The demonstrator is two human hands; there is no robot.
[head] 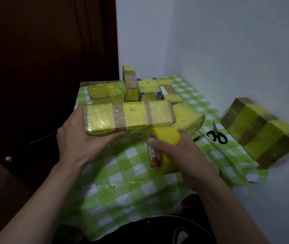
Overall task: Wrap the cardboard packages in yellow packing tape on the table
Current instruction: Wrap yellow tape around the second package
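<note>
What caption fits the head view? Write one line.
Left hand holds a cardboard package; right hand grips the yellow tape roll below it.

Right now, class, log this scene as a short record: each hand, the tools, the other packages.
left hand: grips package, held above the cloth
right hand: grips tape roll, just below the package
scissors: lying on the cloth, right of the hands
back packages: taped, clustered at the far side
big package: taped, far right

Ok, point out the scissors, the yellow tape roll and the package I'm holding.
scissors point(215, 132), head view, at the pivot.
yellow tape roll point(168, 136), head view, on its outer yellow face.
held cardboard package point(135, 115), head view, on its middle yellow band.
</note>
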